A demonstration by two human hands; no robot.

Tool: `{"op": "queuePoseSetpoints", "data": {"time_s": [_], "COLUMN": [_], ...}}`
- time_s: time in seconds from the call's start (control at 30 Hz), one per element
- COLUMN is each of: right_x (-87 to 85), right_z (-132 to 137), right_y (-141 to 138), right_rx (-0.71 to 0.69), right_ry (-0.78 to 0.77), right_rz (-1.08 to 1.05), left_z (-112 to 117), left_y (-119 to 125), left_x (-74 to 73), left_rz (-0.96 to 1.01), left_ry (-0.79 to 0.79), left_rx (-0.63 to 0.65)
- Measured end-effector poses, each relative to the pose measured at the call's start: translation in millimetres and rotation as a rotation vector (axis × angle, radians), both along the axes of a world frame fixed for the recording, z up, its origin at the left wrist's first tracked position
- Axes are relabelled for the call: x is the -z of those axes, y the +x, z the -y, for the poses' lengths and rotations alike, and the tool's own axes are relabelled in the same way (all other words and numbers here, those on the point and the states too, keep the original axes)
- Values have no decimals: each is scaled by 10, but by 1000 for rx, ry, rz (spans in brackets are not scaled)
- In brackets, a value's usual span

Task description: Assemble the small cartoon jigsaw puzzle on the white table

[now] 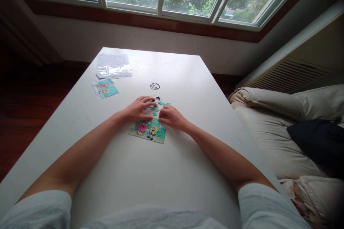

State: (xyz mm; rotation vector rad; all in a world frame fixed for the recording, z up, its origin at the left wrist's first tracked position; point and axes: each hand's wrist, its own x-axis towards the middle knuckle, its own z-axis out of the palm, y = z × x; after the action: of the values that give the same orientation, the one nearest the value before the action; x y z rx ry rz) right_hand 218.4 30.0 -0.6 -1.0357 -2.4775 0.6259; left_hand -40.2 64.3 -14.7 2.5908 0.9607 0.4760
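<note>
A partly built cartoon jigsaw puzzle [148, 130] lies on the white table [161, 171] in front of me. My left hand [138, 108] rests on its far left part, fingers stretched toward loose teal pieces [163, 103] at the top. My right hand [172, 117] sits at the puzzle's right edge with the fingers curled and pinched together near the pieces; what they hold is hidden. The two hands almost touch over the puzzle's upper half.
A small picture card [105, 88] and a clear plastic bag over paper [113, 65] lie at the table's far left. A round grommet [154, 86] sits beyond the puzzle. A cream sofa [268, 128] with a dark cloth [319, 139] stands on the right.
</note>
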Motion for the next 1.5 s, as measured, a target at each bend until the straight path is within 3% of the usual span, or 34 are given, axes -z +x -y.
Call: {"op": "queuePoseSetpoints", "data": {"time_s": [0.7, 1.07, 1.17, 1.3, 1.4, 1.5], "right_x": [-41, -92, -63, -30, -24, -12], "right_z": [84, 123, 110, 90, 81, 77], "right_y": [-63, -36, -37, -35, -30, -33], "right_rx": [35, 29, 34, 49, 91, 140], "right_ry": [-76, 49, 40, 26, -59, -181], "right_rz": [-12, 145, 94, 13, -60, -137], "left_z": [-5, 28, 67, 154, 233, 317], "left_y": [-38, -3, 29, 78, 108, 114], "left_x": [20, 8, -73, -309, -489, -573], "left_rz": [-8, -23, -42, -82, -164, -231], "left_ry": [21, 66, 105, 97, 21, 10], "left_rx": [9, -11, -37, -29, 50, 83]}}
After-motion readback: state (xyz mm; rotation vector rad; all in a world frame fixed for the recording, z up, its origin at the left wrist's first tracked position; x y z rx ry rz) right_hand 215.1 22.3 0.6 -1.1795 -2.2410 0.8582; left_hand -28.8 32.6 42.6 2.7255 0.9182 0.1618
